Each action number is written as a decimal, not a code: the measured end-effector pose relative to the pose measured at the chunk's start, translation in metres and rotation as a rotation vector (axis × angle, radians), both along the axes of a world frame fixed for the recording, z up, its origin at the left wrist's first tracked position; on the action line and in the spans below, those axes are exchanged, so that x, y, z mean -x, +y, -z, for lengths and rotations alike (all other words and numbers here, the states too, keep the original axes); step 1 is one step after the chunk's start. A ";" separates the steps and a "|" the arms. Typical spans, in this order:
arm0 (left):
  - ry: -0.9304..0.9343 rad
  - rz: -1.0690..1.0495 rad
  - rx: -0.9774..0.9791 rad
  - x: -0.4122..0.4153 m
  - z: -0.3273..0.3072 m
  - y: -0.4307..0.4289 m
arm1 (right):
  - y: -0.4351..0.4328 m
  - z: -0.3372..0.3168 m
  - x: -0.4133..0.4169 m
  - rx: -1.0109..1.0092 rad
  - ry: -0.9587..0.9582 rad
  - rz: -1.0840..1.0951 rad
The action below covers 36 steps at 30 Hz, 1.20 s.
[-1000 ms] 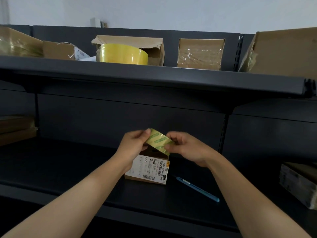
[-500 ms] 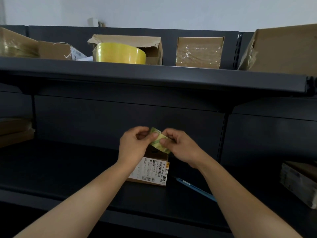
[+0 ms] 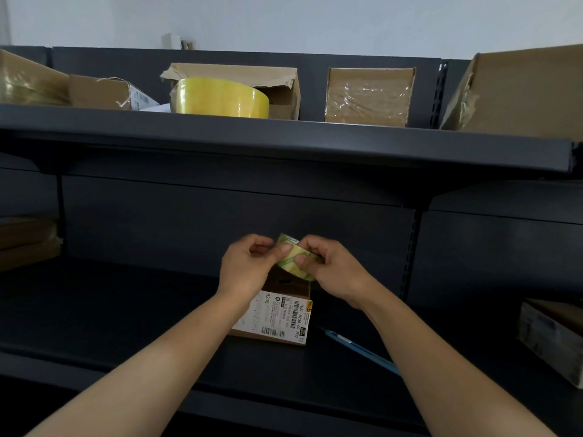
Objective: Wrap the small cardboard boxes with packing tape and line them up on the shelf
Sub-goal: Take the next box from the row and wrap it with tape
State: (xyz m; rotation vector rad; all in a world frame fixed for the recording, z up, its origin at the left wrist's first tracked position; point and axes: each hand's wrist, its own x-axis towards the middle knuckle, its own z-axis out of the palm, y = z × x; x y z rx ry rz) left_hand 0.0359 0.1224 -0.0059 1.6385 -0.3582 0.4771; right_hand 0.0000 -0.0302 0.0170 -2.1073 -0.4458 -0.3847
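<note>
A small roll of clear tape (image 3: 295, 258) is held in the air between both hands, above a small cardboard box (image 3: 277, 318) with a white shipping label. The box stands on the lower dark shelf (image 3: 126, 326). My left hand (image 3: 249, 266) pinches the roll's left side with thumb and fingers. My right hand (image 3: 331, 268) grips the roll's right side, fingers curled over it. Much of the roll is hidden by my fingers.
A blue box cutter (image 3: 359, 346) lies right of the box. On the upper shelf (image 3: 284, 137) sit a big yellow tape roll (image 3: 220, 97), a taped box (image 3: 369, 96), an open box (image 3: 277, 86) and other cartons. Another box (image 3: 552, 335) sits at far right.
My hands have drawn closer together on the tape roll, and both hands now cover more of it. The view has shifted slightly.
</note>
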 end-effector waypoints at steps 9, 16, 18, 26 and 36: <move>0.022 0.020 0.021 0.000 -0.002 -0.005 | -0.002 0.002 -0.003 0.026 -0.016 0.053; 0.085 -0.025 0.085 -0.006 0.003 -0.001 | -0.002 -0.003 -0.004 0.059 -0.052 0.087; 0.117 -0.033 0.108 -0.006 0.001 0.000 | -0.003 -0.002 -0.004 0.068 -0.049 0.085; 0.002 -0.150 -0.307 -0.011 -0.002 -0.001 | -0.003 -0.004 -0.006 0.160 -0.062 0.081; 0.148 0.016 0.034 -0.008 0.000 -0.005 | -0.001 -0.008 -0.013 0.425 -0.137 0.203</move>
